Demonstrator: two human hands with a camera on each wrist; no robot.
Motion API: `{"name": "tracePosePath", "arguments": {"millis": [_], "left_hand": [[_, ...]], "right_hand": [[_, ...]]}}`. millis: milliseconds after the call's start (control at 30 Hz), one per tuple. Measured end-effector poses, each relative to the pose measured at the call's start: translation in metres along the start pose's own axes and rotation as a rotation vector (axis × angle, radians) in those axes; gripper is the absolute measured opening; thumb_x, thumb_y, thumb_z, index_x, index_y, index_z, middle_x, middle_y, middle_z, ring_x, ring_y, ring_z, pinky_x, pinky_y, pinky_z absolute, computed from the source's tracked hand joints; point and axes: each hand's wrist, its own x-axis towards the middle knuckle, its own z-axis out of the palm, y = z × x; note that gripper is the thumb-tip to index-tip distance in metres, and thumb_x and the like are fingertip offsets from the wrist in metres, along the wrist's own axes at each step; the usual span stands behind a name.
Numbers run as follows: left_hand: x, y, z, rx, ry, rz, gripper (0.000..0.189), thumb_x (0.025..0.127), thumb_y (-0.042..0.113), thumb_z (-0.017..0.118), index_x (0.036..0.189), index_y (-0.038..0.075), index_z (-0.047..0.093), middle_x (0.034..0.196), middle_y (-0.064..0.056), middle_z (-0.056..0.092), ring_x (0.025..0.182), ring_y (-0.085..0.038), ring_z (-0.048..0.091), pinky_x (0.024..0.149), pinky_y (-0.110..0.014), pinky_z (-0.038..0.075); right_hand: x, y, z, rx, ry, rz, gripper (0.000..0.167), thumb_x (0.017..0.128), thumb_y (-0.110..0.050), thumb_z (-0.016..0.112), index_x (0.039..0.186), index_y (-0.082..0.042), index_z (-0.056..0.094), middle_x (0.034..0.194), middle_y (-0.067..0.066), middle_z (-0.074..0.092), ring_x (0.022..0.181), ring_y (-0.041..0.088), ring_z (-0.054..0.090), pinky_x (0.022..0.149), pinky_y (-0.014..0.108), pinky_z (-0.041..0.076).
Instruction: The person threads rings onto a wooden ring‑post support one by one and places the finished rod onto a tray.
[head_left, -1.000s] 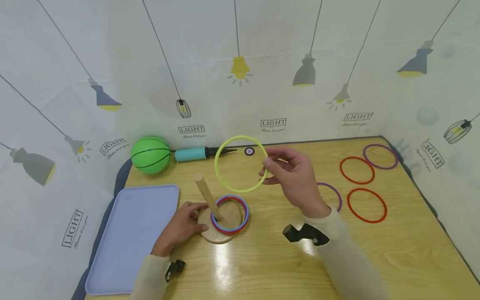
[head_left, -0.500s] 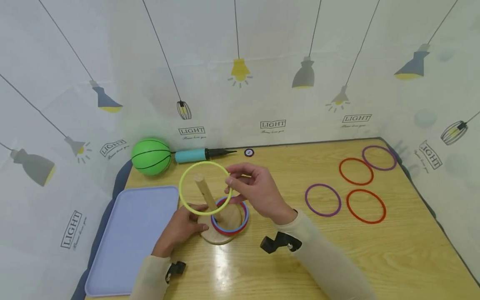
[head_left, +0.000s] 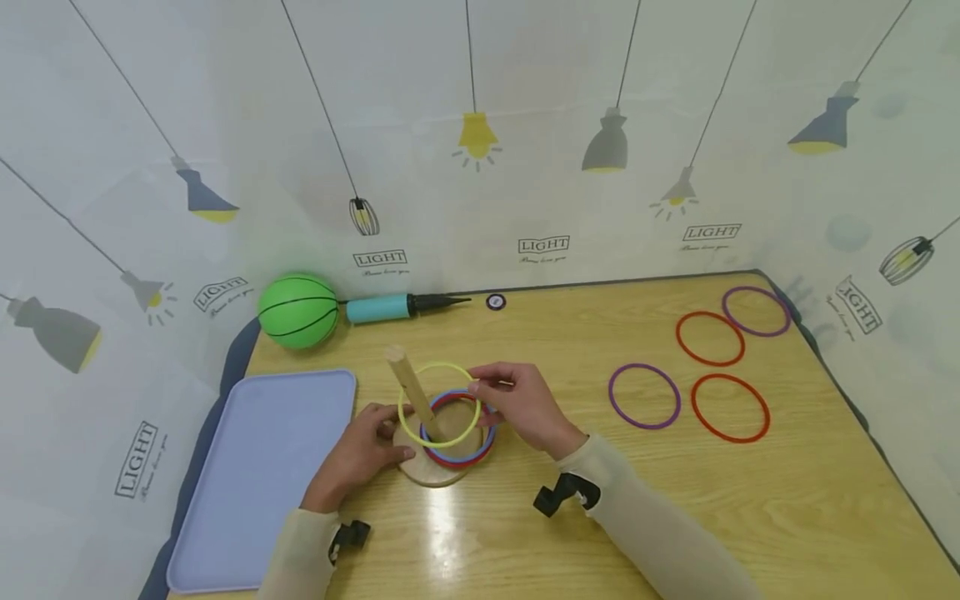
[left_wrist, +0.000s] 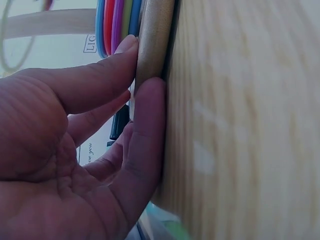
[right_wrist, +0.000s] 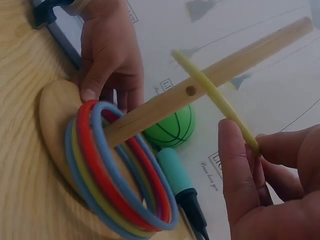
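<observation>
Left hand [head_left: 358, 450] holds the base [head_left: 425, 473], yellow ring [right_wrist: 216, 96] pinched in the right hand [head_left: 522, 407].
In the head view's middle, the ring looks to be round the peg [head_left: 403, 372]. It should be light, stiff and smooth, hard to break. Its thin right rim seems a good place to pinch.

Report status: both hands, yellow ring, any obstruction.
Left hand holding wooden base. Right hand pinching yellow ring. Ring above stacked rings, not touching them. No obstruction seen between.
</observation>
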Motion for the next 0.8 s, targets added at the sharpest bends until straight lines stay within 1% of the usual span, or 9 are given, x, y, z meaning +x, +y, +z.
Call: {"name": "tracePosePath", "arguments": {"millis": [67,100,200,267,333,467,567,667,800], "left_hand": [[0.000,0.000,0.000,-0.003,-0.005,0.002,0.062,0.083,0.012,0.091,0.141,0.010,0.068,0.118,-0.015,0.063,0.100,-0.024,0.066,0.089,-0.037,0.051],[0.000,0.000,0.000,0.000,-0.007,0.004,0.062,0.084,0.013,0.091,0.141,0.009,0.067,0.118,-0.015,0.062,0.100,-0.024,0.066,0.089,-0.036,0.051],[0.000,0.000,0.000,-0.005,-0.011,-0.006,0.064,0.084,0.012,0.090,0.143,0.009,0.066,0.118,-0.016,0.062,0.100,-0.024,0.065,0.087,-0.033,0.051],[0.000,0.000,0.000,-0.003,-0.017,-0.011,0.064,0.085,0.013,0.090,0.144,0.010,0.065,0.119,-0.016,0.062,0.100,-0.023,0.065,0.086,-0.033,0.051],[0.001,0.000,0.000,-0.002,-0.016,-0.021,0.064,0.085,0.012,0.090,0.144,0.012,0.066,0.119,-0.015,0.062,0.100,-0.022,0.064,0.087,-0.034,0.051],[0.001,0.000,0.001,0.012,-0.010,-0.021,0.064,0.084,0.011,0.090,0.144,0.014,0.066,0.120,-0.015,0.062,0.100,-0.022,0.064,0.088,-0.036,0.050],[0.001,0.001,0.001,0.016,-0.008,-0.020,0.064,0.084,0.010,0.090,0.143,0.013,0.066,0.120,-0.016,0.062,0.100,-0.023,0.064,0.089,-0.037,0.049],[0.000,0.002,0.001,0.018,-0.008,-0.020,0.064,0.084,0.010,0.089,0.143,0.013,0.067,0.121,-0.016,0.062,0.101,-0.023,0.063,0.089,-0.037,0.049],[0.000,0.002,0.002,0.013,-0.011,-0.022,0.063,0.084,0.010,0.089,0.143,0.014,0.067,0.121,-0.016,0.061,0.100,-0.023,0.063,0.089,-0.038,0.049]], "right_hand": [[0.001,0.009,-0.003,-0.001,0.005,0.021,0.034,0.102,-0.003,0.068,0.134,0.009,0.066,0.102,0.010,0.068,0.082,0.015,0.070,0.074,0.053,0.064],[0.002,0.014,-0.005,-0.004,0.007,0.031,0.034,0.101,-0.003,0.068,0.133,0.009,0.067,0.104,0.013,0.069,0.083,0.016,0.070,0.072,0.051,0.064],[0.003,0.024,-0.008,-0.004,0.014,0.063,0.033,0.101,-0.004,0.069,0.131,0.009,0.068,0.114,0.024,0.070,0.087,0.022,0.070,0.069,0.045,0.065],[0.004,0.030,-0.010,-0.008,0.021,0.085,0.030,0.101,-0.005,0.069,0.129,0.007,0.070,0.121,0.030,0.069,0.090,0.025,0.071,0.069,0.042,0.065],[0.004,0.034,-0.012,-0.017,0.029,0.101,0.029,0.101,-0.005,0.069,0.128,0.005,0.071,0.123,0.031,0.069,0.089,0.025,0.071,0.069,0.041,0.065],[0.004,0.039,-0.014,-0.046,0.039,0.105,0.029,0.101,-0.006,0.070,0.128,0.005,0.071,0.118,0.028,0.071,0.082,0.022,0.071,0.067,0.038,0.064],[0.003,0.043,-0.016,-0.069,0.057,0.103,0.028,0.100,-0.007,0.072,0.126,0.006,0.072,0.111,0.022,0.074,0.080,0.019,0.071,0.067,0.039,0.065],[0.003,0.048,-0.018,-0.091,0.071,0.101,0.027,0.099,-0.008,0.073,0.123,0.006,0.073,0.107,0.018,0.075,0.082,0.016,0.071,0.068,0.042,0.065],[0.003,0.052,-0.019,-0.125,0.076,0.093,0.026,0.098,-0.009,0.074,0.120,0.004,0.075,0.107,0.020,0.076,0.081,0.014,0.070,0.067,0.043,0.065]]}}
